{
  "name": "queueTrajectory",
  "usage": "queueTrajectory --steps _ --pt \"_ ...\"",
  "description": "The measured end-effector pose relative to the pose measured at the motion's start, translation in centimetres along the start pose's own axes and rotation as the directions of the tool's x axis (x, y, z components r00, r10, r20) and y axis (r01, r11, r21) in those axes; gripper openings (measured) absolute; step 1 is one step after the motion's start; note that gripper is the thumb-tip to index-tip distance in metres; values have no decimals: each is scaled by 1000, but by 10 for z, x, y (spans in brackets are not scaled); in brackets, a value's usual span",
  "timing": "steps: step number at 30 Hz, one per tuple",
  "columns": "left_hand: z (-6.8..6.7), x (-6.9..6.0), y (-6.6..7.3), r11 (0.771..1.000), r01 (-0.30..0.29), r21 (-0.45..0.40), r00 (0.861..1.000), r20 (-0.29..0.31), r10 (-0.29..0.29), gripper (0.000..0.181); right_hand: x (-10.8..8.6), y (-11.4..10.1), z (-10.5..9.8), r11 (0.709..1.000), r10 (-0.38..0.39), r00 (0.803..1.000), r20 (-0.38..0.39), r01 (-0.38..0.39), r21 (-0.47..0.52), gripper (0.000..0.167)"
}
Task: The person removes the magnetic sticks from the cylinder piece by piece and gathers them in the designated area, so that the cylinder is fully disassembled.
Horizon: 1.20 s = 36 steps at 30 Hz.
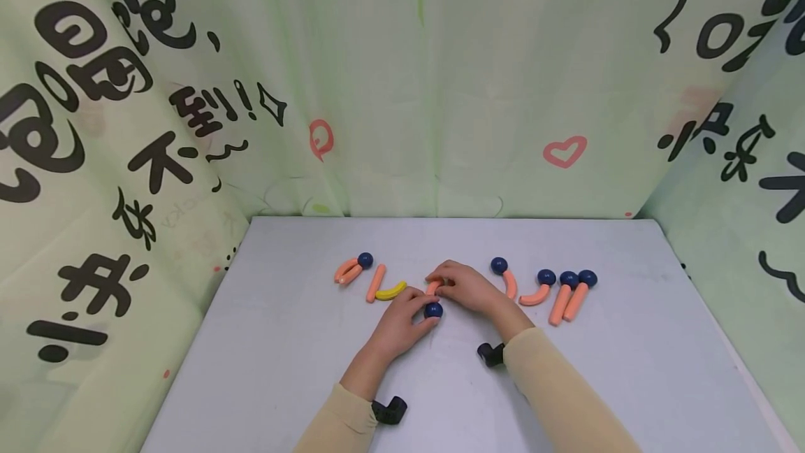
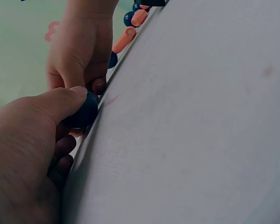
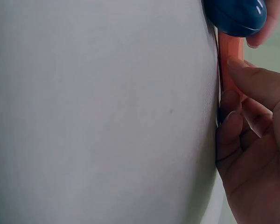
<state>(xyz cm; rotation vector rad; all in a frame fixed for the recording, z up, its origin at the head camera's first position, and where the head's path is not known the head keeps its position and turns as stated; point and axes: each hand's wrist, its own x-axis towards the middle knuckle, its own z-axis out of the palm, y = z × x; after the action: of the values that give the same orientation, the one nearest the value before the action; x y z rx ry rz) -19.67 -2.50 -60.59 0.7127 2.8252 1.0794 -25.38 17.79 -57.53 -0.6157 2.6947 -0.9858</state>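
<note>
Near the middle of the table, my left hand pinches a dark blue ball between thumb and fingers. Just beyond it, my right hand grips a short orange stick. In the right wrist view the blue ball sits at the end of the orange stick, and whether the two are joined cannot be told. My left thumb presses on the ball in the left wrist view. To the left of my hands lie a yellow curved stick and a straight orange stick.
Farther left lies a blue ball against orange curved pieces. On the right, several blue balls touch orange sticks, some bent. A printed curtain stands behind the white table.
</note>
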Motion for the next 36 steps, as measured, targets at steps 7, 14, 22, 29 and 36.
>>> queueTrajectory --steps 7,14,22,29,36 --pt "0 1 -1 1000 21 2 1000 15 -21 42 2 3 1 1000 -6 1000 -3 5 -23 21" --pt "1 1 -2 1000 0 1 1000 3 0 41 0 6 -1 999 -18 1000 -25 17 -28 13" --pt "2 1 -2 1000 6 -4 1000 13 -6 41 -1 9 -1 999 0 1000 -18 -1 -39 11" --pt "2 1 -1 1000 17 -6 1000 15 -17 42 -5 11 -5 999 41 998 -39 -42 -26 12" --pt "0 1 0 1000 23 2 1000 18 -23 42 -11 15 -16 992 120 986 -115 -124 -34 25"
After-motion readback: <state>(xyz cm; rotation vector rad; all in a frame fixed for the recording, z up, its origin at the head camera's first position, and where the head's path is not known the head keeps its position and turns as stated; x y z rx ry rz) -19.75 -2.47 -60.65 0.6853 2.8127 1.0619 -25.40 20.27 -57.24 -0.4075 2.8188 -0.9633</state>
